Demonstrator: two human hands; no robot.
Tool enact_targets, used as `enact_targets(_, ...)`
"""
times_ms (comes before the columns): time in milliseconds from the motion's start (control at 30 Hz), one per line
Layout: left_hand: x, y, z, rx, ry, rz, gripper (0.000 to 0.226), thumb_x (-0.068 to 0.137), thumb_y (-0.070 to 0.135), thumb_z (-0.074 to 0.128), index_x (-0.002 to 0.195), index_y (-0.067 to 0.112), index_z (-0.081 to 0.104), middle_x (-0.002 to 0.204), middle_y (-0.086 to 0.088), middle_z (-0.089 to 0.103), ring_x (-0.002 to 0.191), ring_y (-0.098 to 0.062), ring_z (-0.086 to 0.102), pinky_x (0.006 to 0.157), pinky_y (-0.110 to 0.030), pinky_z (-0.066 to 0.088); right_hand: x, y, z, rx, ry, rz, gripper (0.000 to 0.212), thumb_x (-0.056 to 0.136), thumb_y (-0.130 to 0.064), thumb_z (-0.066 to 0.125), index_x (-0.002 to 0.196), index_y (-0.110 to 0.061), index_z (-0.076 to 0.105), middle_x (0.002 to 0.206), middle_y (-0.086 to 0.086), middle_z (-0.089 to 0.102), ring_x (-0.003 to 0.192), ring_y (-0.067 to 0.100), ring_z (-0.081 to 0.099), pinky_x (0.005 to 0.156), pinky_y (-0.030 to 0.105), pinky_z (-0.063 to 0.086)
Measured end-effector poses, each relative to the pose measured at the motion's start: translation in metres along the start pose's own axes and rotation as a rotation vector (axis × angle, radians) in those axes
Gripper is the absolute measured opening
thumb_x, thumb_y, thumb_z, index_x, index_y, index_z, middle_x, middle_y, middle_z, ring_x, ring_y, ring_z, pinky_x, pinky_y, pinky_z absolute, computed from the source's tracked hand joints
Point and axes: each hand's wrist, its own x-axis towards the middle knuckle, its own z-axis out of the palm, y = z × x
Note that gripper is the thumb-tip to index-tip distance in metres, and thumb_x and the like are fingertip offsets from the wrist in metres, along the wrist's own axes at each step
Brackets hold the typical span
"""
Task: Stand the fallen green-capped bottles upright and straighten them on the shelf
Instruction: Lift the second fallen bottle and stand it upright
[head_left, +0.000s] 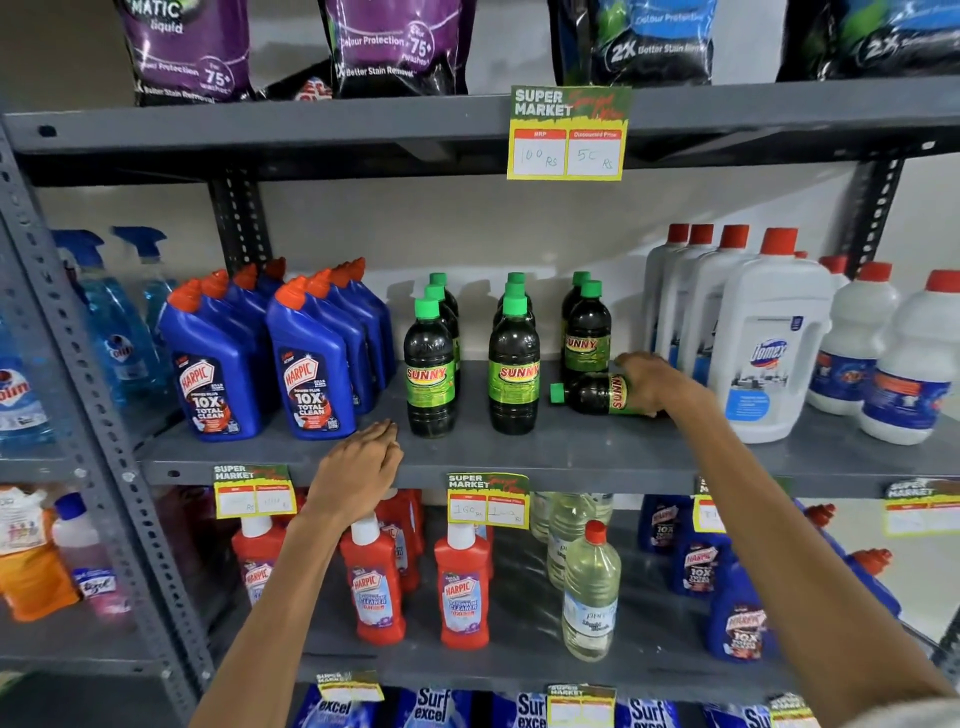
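Note:
On the grey middle shelf (519, 457) stand three rows of dark green-capped bottles with green "Sunny" labels; the front ones are the left bottle (429, 369) and the middle bottle (514, 366), and the right row's front bottle (587, 332) stands further back. One fallen bottle (592, 394) lies on its side in front of the right row, cap pointing left. My right hand (652, 382) is wrapped around its base end. My left hand (358, 467) rests flat on the shelf's front edge, left of the bottles, holding nothing.
Blue Harpic bottles (306, 364) stand left of the green-capped rows and white red-capped Domex jugs (769, 338) close on the right. Price tags (487, 500) hang on the shelf edge. Red Harpic bottles (462, 587) fill the shelf below.

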Motion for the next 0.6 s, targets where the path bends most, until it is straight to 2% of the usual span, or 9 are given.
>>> enact_targets(67, -0.001, 0.000, -0.001, -0.002, -0.002, -0.004, 0.045, 0.101, 0.028, 0.035, 0.142, 0.012, 0.043, 0.150, -0.002, 0.043, 0.139, -0.017, 0.038, 0.113, -0.034, 0.029, -0.002, -0.004, -0.001, -0.024, -0.042, -0.024, 0.044, 0.079, -0.010, 0.066, 0.122, -0.013, 0.055, 0.109, 0.009, 0.062, 0.098, 0.026, 0.060, 0.088, 0.038, 0.053)
enact_targets(100, -0.001, 0.000, -0.001, -0.003, -0.002, -0.008, 0.045, 0.101, 0.028, 0.035, 0.141, 0.012, 0.044, 0.150, -0.002, 0.043, 0.138, -0.018, 0.039, 0.112, -0.035, 0.030, -0.009, -0.008, -0.004, -0.037, -0.054, -0.033, 0.046, 0.078, -0.006, 0.066, 0.122, -0.011, 0.056, 0.105, 0.009, 0.063, 0.096, 0.026, 0.061, 0.085, 0.037, 0.053)
enact_targets(233, -0.001, 0.000, -0.002, -0.010, 0.002, -0.009, 0.044, 0.100, 0.027, 0.036, 0.140, 0.011, 0.046, 0.149, -0.003, 0.045, 0.137, -0.018, 0.040, 0.112, -0.036, 0.032, -0.020, -0.015, -0.007, -0.116, -0.012, -0.014, 0.066, 0.063, -0.001, 0.075, 0.126, -0.008, 0.054, 0.115, 0.011, 0.062, 0.111, 0.031, 0.057, 0.094, 0.045, 0.049)
enact_targets(267, -0.001, 0.000, -0.001, -0.012, 0.003, -0.007, 0.044, 0.100, 0.027, 0.036, 0.140, 0.011, 0.046, 0.149, -0.003, 0.045, 0.137, -0.018, 0.040, 0.112, -0.036, 0.032, -0.024, -0.015, -0.008, -0.102, -0.002, -0.007, 0.065, 0.061, -0.004, 0.078, 0.122, -0.009, 0.056, 0.113, 0.010, 0.062, 0.112, 0.031, 0.055, 0.095, 0.047, 0.047)
enact_targets(333, -0.002, -0.001, -0.001, -0.014, 0.010, -0.007, 0.044, 0.100, 0.027, 0.037, 0.140, 0.011, 0.046, 0.148, -0.003, 0.045, 0.137, -0.018, 0.041, 0.112, -0.037, 0.033, -0.032, -0.016, -0.009, -0.047, 0.009, 0.000, 0.049, 0.059, -0.012, 0.082, 0.101, -0.011, 0.057, 0.104, 0.008, 0.061, 0.105, 0.031, 0.056, 0.092, 0.046, 0.046)
enact_targets(400, -0.002, -0.002, 0.000, -0.012, 0.023, 0.002, 0.043, 0.100, 0.026, 0.037, 0.140, 0.011, 0.047, 0.148, -0.004, 0.046, 0.136, -0.019, 0.042, 0.112, -0.037, 0.033, -0.041, -0.013, -0.008, 0.006, 0.016, 0.020, 0.047, 0.057, -0.023, 0.084, 0.091, -0.011, 0.055, 0.102, 0.008, 0.060, 0.098, 0.031, 0.056, 0.091, 0.048, 0.049)
enact_targets(500, -0.001, -0.002, 0.002, -0.002, 0.031, 0.017, 0.043, 0.100, 0.025, 0.038, 0.140, 0.009, 0.047, 0.147, -0.005, 0.047, 0.136, -0.019, 0.042, 0.112, -0.035, 0.032, -0.050, -0.004, -0.001, 0.104, 0.032, 0.037, 0.070, 0.046, -0.040, 0.082, 0.103, -0.009, 0.058, 0.112, 0.010, 0.063, 0.104, 0.033, 0.058, 0.093, 0.050, 0.050)
enact_targets(567, -0.001, -0.002, 0.003, -0.009, 0.030, 0.016, 0.043, 0.100, 0.025, 0.038, 0.140, 0.010, 0.046, 0.148, -0.004, 0.046, 0.137, -0.018, 0.041, 0.113, -0.035, 0.031, -0.057, 0.002, 0.003, 0.210, 0.081, 0.043, 0.086, 0.045, -0.042, 0.082, 0.121, -0.006, 0.058, 0.121, 0.013, 0.063, 0.111, 0.033, 0.057, 0.097, 0.045, 0.049)
enact_targets(600, 0.000, -0.003, 0.004, -0.012, 0.028, 0.014, 0.044, 0.101, 0.026, 0.038, 0.141, 0.010, 0.045, 0.148, -0.004, 0.045, 0.137, -0.018, 0.040, 0.113, -0.035, 0.030, -0.062, 0.003, 0.003, 0.276, 0.118, 0.042, 0.087, 0.050, -0.038, 0.084, 0.126, -0.005, 0.057, 0.122, 0.013, 0.063, 0.112, 0.031, 0.058, 0.097, 0.041, 0.049)
